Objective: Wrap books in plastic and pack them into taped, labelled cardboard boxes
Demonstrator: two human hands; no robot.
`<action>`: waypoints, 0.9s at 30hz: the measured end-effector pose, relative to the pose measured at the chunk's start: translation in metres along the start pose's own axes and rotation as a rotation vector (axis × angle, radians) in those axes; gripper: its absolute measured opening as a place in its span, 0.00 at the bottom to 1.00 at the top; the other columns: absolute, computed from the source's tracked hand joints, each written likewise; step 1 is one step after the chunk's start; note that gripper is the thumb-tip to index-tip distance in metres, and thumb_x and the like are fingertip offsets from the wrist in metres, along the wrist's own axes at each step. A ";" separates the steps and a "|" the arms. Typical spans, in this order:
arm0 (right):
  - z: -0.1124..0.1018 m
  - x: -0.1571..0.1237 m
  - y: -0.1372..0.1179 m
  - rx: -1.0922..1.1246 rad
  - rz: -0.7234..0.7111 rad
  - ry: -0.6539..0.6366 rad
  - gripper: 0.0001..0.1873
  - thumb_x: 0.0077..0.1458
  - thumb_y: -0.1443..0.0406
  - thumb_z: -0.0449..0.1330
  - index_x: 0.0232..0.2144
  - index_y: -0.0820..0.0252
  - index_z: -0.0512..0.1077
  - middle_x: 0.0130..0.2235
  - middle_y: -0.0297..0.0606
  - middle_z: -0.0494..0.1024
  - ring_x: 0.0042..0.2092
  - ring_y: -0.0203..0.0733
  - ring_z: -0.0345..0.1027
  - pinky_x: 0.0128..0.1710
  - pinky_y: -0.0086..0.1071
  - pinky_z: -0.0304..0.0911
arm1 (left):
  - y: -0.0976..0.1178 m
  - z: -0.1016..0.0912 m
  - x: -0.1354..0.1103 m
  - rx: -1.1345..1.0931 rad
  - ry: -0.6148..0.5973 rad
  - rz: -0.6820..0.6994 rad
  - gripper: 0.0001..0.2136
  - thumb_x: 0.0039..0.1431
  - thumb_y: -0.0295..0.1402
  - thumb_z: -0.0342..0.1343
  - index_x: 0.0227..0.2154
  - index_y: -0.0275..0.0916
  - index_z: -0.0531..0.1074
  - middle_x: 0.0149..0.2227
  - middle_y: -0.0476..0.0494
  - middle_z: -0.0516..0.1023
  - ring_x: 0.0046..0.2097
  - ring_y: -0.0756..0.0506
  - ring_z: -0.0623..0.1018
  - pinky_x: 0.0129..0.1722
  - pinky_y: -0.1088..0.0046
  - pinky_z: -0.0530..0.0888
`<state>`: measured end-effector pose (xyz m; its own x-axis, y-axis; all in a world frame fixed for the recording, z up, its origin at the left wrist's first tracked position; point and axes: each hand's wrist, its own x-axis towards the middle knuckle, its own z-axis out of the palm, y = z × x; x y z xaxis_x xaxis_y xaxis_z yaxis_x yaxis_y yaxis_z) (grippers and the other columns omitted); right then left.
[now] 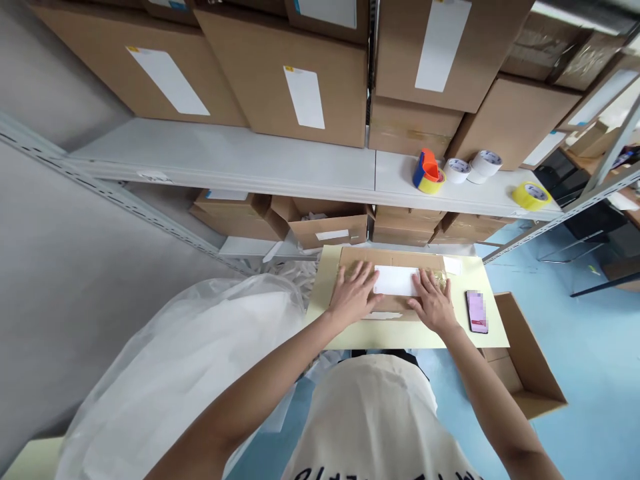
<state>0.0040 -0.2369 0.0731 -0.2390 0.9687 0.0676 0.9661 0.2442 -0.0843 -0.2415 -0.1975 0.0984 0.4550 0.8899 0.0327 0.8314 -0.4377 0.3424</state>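
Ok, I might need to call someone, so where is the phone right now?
The phone lies flat on the small yellow table, near its right edge, just right of the right hand pressing the cardboard box.

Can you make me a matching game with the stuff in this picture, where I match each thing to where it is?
Things:
1. white label
2. phone
3. tape dispenser
4. open empty box

Places:
A. on the shelf, next to the white tape rolls
B. on the floor, right of the small table
C. on the flat cardboard box, between the left hand and right hand
D. on the table, just right of the right hand

Pairs: 1-C, 2-D, 3-A, 4-B
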 end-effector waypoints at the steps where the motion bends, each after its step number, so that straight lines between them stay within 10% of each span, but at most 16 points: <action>1: 0.001 -0.001 0.004 0.023 0.078 0.026 0.33 0.67 0.50 0.43 0.70 0.52 0.50 0.70 0.51 0.55 0.70 0.64 0.45 0.62 0.72 0.40 | -0.003 -0.001 0.000 0.011 0.023 -0.070 0.27 0.63 0.44 0.53 0.63 0.43 0.65 0.69 0.32 0.56 0.70 0.29 0.54 0.65 0.36 0.50; 7: 0.002 -0.007 0.036 0.415 0.431 0.086 0.47 0.60 0.44 0.50 0.71 0.60 0.42 0.70 0.60 0.51 0.69 0.66 0.48 0.58 0.64 0.57 | -0.018 -0.003 -0.007 -0.114 0.090 -0.455 0.41 0.59 0.49 0.55 0.69 0.32 0.50 0.71 0.21 0.43 0.69 0.24 0.55 0.59 0.41 0.65; 14: 0.003 -0.002 0.050 0.750 0.665 -0.004 0.54 0.52 0.41 0.58 0.70 0.62 0.45 0.62 0.58 0.68 0.63 0.59 0.63 0.57 0.51 0.62 | -0.009 -0.007 0.001 -0.290 -0.020 -0.640 0.56 0.51 0.57 0.59 0.69 0.22 0.39 0.67 0.14 0.53 0.63 0.22 0.66 0.54 0.50 0.72; 27: 0.004 -0.005 0.054 0.818 0.487 0.049 0.35 0.61 0.47 0.52 0.64 0.55 0.58 0.52 0.48 0.79 0.50 0.50 0.76 0.45 0.44 0.71 | 0.007 -0.019 0.021 -0.179 0.030 -0.791 0.59 0.39 0.58 0.64 0.67 0.26 0.48 0.61 0.16 0.65 0.59 0.22 0.71 0.52 0.48 0.72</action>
<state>0.0569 -0.2286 0.0647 0.1940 0.9739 -0.1179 0.5862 -0.2115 -0.7821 -0.2319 -0.1797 0.1196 -0.2567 0.9314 -0.2580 0.8384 0.3474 0.4199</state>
